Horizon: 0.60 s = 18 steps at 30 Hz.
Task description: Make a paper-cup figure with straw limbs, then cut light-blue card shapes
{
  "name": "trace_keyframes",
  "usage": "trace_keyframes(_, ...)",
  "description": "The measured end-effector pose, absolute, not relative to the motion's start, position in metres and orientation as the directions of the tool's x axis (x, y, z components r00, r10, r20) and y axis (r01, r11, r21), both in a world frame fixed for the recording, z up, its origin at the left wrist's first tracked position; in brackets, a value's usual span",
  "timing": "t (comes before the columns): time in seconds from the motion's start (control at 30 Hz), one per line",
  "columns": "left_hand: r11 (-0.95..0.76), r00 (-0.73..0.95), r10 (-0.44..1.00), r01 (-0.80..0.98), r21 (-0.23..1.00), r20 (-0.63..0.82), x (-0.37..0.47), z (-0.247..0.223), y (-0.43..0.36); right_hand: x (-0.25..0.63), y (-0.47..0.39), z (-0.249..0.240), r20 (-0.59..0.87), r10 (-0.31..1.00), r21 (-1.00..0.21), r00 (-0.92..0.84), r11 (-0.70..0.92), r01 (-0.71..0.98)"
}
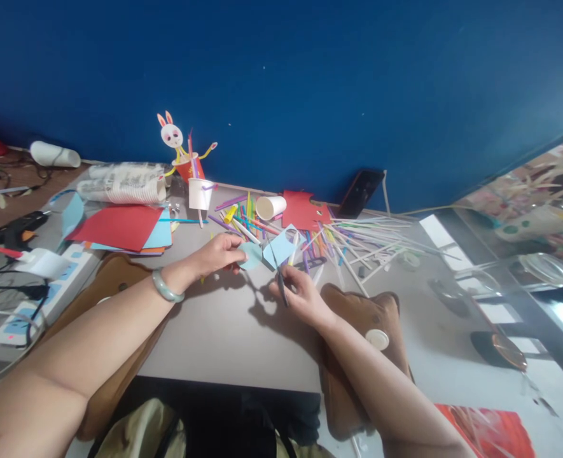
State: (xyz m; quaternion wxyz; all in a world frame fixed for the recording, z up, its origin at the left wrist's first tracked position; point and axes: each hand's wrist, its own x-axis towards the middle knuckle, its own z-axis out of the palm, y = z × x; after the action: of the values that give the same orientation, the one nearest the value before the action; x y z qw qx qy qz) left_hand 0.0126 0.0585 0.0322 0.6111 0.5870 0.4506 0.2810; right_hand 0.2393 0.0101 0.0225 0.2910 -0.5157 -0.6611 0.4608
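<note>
My left hand pinches a small light-blue paper piece between thumb and fingers, above the table. In my right hand is a pair of scissors, its blades pointing up and away from me at the blue paper. Just beyond the blades shows a larger light-blue paper piece; I cannot tell whether the two pieces still join. A white paper cup lies on its side behind them, next to a cut red paper sheet.
Coloured sticks spread over the table's back right. A rabbit figure stands behind a white cup of sticks. Coloured paper, stacked cups and a power strip lie left. Brown cushions flank the front; a phone leans on the wall.
</note>
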Motion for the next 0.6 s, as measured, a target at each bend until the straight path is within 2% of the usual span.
trace_keyframes(0.23,0.148,0.479,0.856,0.133,0.980,-0.194,0.008,0.048,0.052,0.240,0.010,0.027,-0.231,0.860,-0.934,-0.454,-0.066,0.350)
trace_keyframes(0.6,0.161,0.412,0.893,0.088,0.983,-0.184,0.009,0.039,0.053,0.240,0.011,0.025,-0.268,0.835,-0.936,-0.481,-0.108,0.334)
